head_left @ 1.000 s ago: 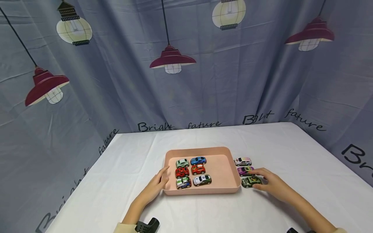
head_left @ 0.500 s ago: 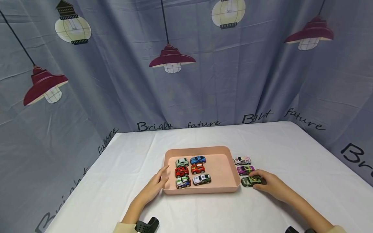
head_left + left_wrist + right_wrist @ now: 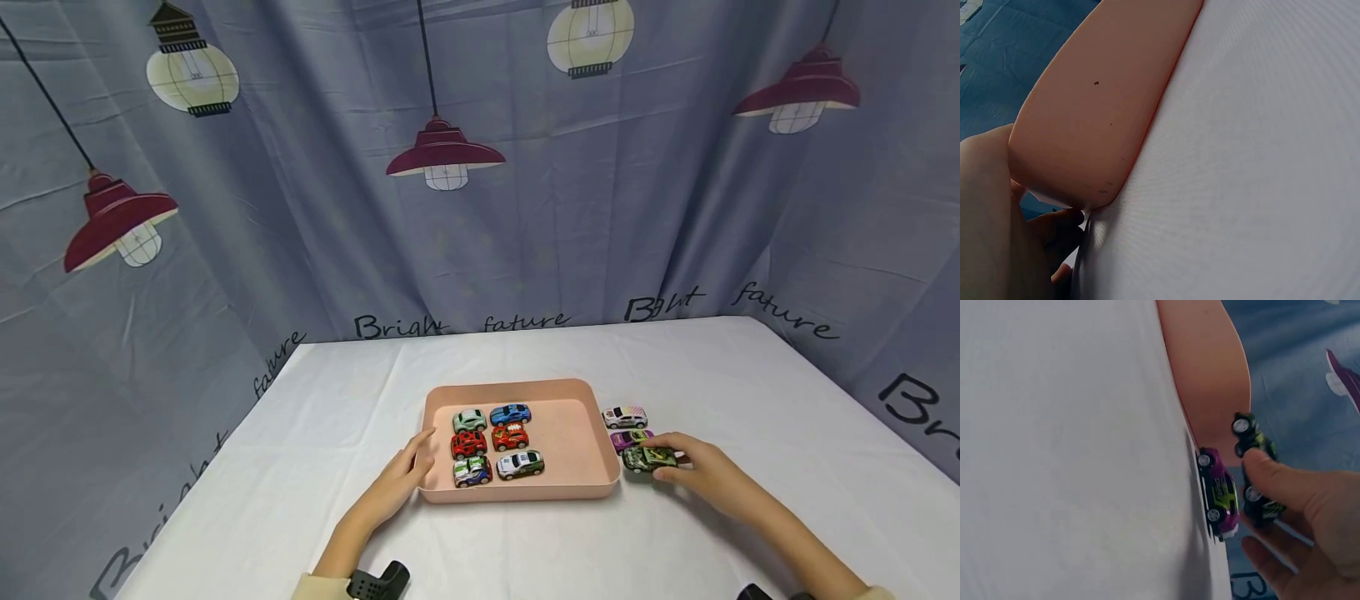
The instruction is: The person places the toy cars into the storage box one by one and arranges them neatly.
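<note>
green car (image 3: 648, 457) pinched beside tray (image 3: 606, 450)

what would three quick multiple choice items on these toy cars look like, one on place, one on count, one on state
1. Where does the left hand rest?
A. on the tray's left rim
B. on the purple car
C. flat in the tray

2. How many cars sit in the tray?
A. four
B. six
C. nine

3. What state is the green car in?
A. parked in the tray
B. lifted in the right hand's grip
C. lying upside down on the table

Answers:
1 A, its fingers meet the tray's left edge.
2 B, two columns of three show in the head view.
3 B, the right hand pinches it, and the right wrist view shows its wheels off the table, above the purple car.
</note>
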A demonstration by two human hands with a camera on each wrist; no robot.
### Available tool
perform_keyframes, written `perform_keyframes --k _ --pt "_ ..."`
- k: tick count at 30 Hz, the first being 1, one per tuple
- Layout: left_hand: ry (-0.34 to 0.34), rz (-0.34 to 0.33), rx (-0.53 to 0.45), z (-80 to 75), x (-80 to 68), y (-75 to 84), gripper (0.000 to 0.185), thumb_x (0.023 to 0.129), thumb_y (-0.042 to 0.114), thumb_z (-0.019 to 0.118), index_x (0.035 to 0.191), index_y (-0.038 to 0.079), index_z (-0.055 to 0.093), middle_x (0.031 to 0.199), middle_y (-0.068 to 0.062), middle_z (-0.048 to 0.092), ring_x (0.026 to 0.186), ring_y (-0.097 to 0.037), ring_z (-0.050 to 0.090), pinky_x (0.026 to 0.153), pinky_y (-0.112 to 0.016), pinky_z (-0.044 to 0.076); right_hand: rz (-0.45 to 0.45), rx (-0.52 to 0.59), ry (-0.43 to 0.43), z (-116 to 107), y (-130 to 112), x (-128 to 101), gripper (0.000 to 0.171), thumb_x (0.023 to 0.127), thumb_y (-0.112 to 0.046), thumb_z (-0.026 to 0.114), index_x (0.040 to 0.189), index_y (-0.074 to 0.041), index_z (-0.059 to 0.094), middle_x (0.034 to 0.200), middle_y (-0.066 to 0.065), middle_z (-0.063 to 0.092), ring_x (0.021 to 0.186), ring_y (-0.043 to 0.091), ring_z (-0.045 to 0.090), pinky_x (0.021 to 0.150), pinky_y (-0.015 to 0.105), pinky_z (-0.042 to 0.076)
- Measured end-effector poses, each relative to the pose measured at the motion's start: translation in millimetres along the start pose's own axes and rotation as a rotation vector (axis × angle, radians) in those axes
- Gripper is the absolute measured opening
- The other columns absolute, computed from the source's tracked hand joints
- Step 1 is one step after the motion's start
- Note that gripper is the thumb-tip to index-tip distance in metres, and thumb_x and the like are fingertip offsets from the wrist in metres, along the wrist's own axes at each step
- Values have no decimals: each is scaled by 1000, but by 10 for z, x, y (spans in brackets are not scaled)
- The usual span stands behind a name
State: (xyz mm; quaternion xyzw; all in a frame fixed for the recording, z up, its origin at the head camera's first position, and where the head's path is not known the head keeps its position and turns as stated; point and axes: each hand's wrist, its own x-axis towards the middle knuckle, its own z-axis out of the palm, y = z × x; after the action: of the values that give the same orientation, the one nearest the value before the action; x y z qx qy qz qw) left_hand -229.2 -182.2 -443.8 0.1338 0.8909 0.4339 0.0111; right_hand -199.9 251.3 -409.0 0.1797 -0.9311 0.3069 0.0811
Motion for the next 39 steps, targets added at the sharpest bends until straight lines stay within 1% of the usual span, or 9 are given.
perform_keyframes --k 3,8,12,15,18,25,29,33,39 --pt "-5 -7 -3 2 4 -4 49 96 34 42 142 20 31 129 -12 48 117 -28 44 96 -54 33 -2 4 16 -46 -29 14 40 78 -25 68 114 -9 61 115 12 61 96 3 54 75 29 48" --pt "0 6 -20 0 -4 6 48 96 32 42 141 20 32 138 -15 42 125 -34 39 99 -57 31 -3 0 27 -97 -132 63 39 81 -27 66 115 -10 60 115 11 61 94 9 55 74 32 49" --pt "-4 5 -39 -40 -65 149 47 96 26 43 141 17 32 137 -18 42 125 -35 39 99 -57 30 -33 -1 44 -99 -240 128 37 80 -25 67 113 -9 61 113 11 62 94 10 55 74 33 49" --pt "-8 -6 -41 -40 -61 136 48 96 27 43 142 17 32 133 -17 45 122 -32 42 99 -55 31 -74 40 45 -73 -322 191 35 80 -21 68 112 -7 62 109 11 62 89 3 52 70 27 48" --pt "-3 2 -34 -7 -10 -3 48 96 32 43 142 21 31 133 -14 46 122 -30 42 99 -55 32 -94 63 30 -20 -395 259 34 79 -20 68 111 -7 62 106 9 62 86 -1 49 69 24 46" --pt "-7 5 -24 -2 -8 1 49 96 33 42 142 20 30 137 -14 43 124 -33 40 99 -57 30 -107 22 -43 160 -516 447 33 78 -17 69 108 -5 64 107 10 64 97 22 57 81 38 48" --pt "-3 6 -23 1 0 1 49 96 32 42 142 20 31 137 -14 43 124 -32 40 100 -56 30 -47 30 -123 264 -561 530 30 79 -18 70 107 -8 64 102 7 65 92 20 57 78 37 48" --pt "0 7 -22 1 7 -1 48 96 31 42 142 20 31 133 -15 46 123 -32 41 100 -56 30 -47 -69 -139 360 -579 584 27 77 -20 72 102 -14 66 98 1 67 89 18 59 82 41 46" --pt "-2 -4 -17 0 4 1 48 96 32 42 142 21 31 134 -13 46 121 -29 42 99 -56 31 -106 -205 -153 450 -589 616 25 75 -21 73 98 -17 67 97 -3 69 96 20 62 97 58 28"
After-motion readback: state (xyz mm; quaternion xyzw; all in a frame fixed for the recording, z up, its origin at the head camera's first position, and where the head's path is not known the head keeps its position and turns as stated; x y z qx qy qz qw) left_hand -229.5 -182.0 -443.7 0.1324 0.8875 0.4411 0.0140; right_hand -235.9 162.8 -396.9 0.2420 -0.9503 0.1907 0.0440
